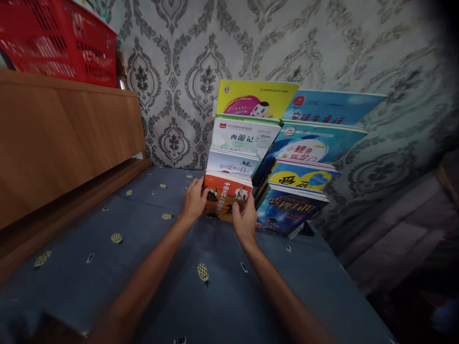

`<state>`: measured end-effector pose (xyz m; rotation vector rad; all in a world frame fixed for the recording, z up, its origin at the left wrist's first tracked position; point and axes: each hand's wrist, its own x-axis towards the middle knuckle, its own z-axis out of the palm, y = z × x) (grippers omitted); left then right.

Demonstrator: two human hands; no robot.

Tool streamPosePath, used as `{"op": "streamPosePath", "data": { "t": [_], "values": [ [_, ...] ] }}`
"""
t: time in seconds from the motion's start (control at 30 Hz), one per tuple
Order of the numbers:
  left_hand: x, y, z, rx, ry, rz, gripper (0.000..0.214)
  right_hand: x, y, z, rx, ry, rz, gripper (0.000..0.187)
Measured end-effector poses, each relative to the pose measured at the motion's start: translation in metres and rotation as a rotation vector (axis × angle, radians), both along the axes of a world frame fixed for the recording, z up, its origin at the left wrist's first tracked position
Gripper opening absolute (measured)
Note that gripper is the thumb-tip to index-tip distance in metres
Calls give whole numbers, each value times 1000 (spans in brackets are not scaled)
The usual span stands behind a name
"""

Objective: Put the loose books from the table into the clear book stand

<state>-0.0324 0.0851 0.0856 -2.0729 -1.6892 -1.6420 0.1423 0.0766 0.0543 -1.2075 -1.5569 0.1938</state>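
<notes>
An orange-red book [224,191] stands at the front of the left row of books, its cover facing me. My left hand [195,198] is closed on its left edge, and my right hand [245,220] grips its right edge with the thumb on the cover. Behind it rise a pale blue-white book [233,164], a white book [240,137] and a taller yellow book [258,98]. Beside my right hand stands a second row, with a dark blue book [289,210] in front. The lower edges behind my hands are partly hidden.
The books stand on a dark blue pineapple-print sheet [150,267] against a patterned wall [201,62]. Further back in the right row are a yellow-blue book [301,176] and two teal-blue ones. At left, a wooden cabinet [68,138] bears a red basket [96,52].
</notes>
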Motion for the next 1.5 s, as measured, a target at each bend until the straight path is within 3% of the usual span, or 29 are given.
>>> {"op": "streamPosePath", "data": {
  "t": [0.4, 0.5, 0.57, 0.73, 1.03, 1.37, 1.5],
  "values": [
    [0, -2, 0, 13, -3, -21, 32, -1, -1, -6, 8, 49, 17, 67],
    [-2, -2, -2, 4, 19, -17, 22, 3, -4, -11, -10, 23, -40, 59],
    [-5, -2, -2, -39, 36, -1, 10, 10, -6, -10, -104, -92, -53, 48],
    [-9, -2, 1, -138, 104, 30, 10, 25, -7, 8, -374, -427, -67, 26],
    [0, -6, 4, -164, 162, 100, 13, 23, -4, 44, -541, -687, -67, 24],
    [1, -9, 8, -218, 156, 97, 13, 32, 8, 43, -553, -734, -2, 22],
    [0, -11, 8, -167, 56, 32, 19, 35, 5, 36, -502, -612, 68, 23]
  ]
}}
